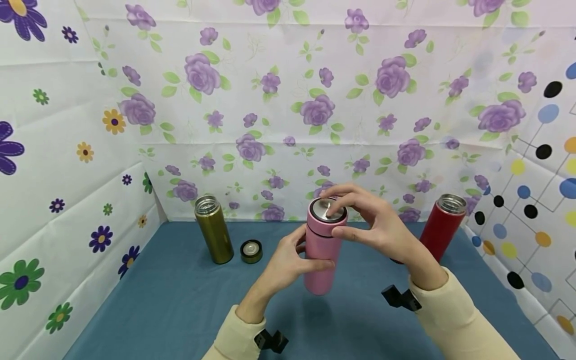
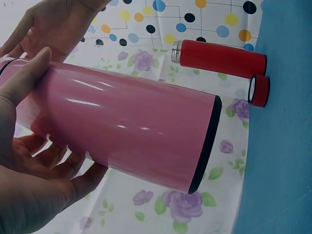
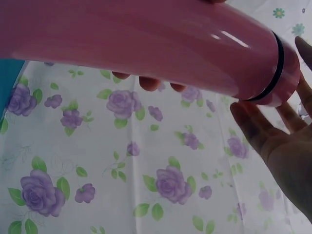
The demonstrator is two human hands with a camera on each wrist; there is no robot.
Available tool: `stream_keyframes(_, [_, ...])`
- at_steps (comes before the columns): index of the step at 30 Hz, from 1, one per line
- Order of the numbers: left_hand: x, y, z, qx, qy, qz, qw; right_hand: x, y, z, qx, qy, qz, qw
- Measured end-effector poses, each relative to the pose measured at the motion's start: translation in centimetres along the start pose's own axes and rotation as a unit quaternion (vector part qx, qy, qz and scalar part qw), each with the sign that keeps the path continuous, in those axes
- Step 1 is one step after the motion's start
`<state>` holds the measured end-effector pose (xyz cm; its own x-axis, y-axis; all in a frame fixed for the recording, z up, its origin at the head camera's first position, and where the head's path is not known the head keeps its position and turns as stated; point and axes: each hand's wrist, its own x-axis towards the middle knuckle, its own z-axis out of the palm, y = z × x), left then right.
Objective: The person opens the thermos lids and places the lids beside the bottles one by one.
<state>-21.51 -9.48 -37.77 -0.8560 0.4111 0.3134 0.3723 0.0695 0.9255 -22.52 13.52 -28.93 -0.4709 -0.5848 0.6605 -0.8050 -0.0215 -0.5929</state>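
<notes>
A pink thermos [image 1: 320,260] with its lid [image 1: 328,210] on is held above the table, tilted slightly in the head view. My left hand [image 1: 283,262] grips its body, thumb on the near side and fingers behind. In the left wrist view, its dark base [image 2: 205,146] hangs clear of the tabletop. Around the lid curl the fingers of my right hand [image 1: 378,220], the thumb at its near side and another finger over the steel top. The right wrist view shows fingertips against the lid [image 3: 288,73] beside the dark seam.
A lidless gold-green thermos [image 1: 213,232] stands at the back left, its lid [image 1: 251,251] beside it on the blue table [image 1: 171,305]. An uncapped red thermos [image 1: 443,225] stands at the back right, with a red lid [image 2: 261,91] near its base. Flowered cloth walls [image 1: 270,100] enclose the table.
</notes>
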Motion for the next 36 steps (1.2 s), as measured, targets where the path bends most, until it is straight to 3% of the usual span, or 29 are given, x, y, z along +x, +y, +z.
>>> stream_keyframes(10, [0.0,-0.2,0.0,-0.007,0.009,0.011,0.9999,0.1,-0.2,1.7,-0.112,0.076,-0.011,0.991])
stream_keyframes(14, [0.0,-0.2,0.0,-0.005,0.007,0.01,0.9999,0.1,-0.3,1.6,-0.101,0.067,-0.007,0.993])
stream_keyframes(19, [0.1,-0.1,-0.1,-0.007,-0.005,0.0,1.0,0.1,0.0,0.3,-0.001,0.013,0.006,1.0])
stream_keyframes(24, [0.1,0.0,-0.1,-0.013,-0.025,-0.005,0.9996,0.1,0.4,-0.6,0.069,-0.025,0.005,0.997])
stream_keyframes(31, [0.2,-0.2,0.0,-0.016,-0.02,-0.003,0.9997,0.0,0.5,-0.5,0.052,-0.018,-0.007,0.998])
stream_keyframes(36, [0.1,-0.3,0.0,-0.011,-0.005,0.0,0.9999,0.1,0.1,0.5,-0.03,0.023,-0.01,0.999])
